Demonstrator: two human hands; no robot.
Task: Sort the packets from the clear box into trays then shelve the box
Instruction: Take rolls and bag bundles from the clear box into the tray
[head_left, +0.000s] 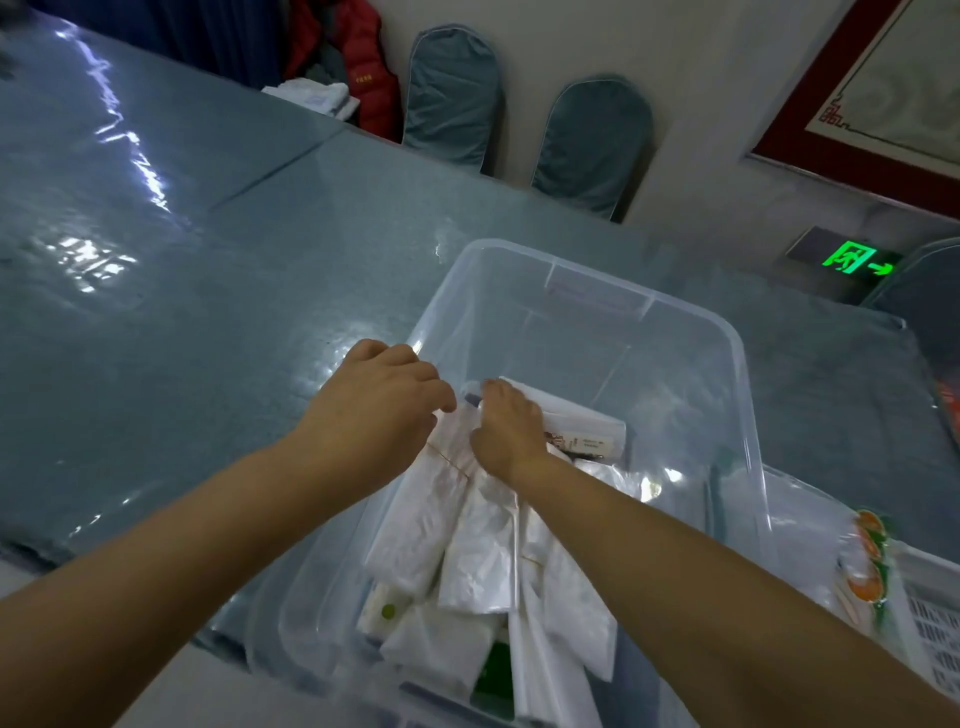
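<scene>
Head view: both hands curl fingers around white packets.

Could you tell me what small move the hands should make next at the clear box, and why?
Probably lift the banded bundle of white packets up out of the clear box. Both the left hand and the right hand already grip its upper end, and more packets lie beneath.

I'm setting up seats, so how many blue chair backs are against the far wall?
2: one chair back beside the red jacket, another right of it. More may be hidden outside the frame.
</scene>
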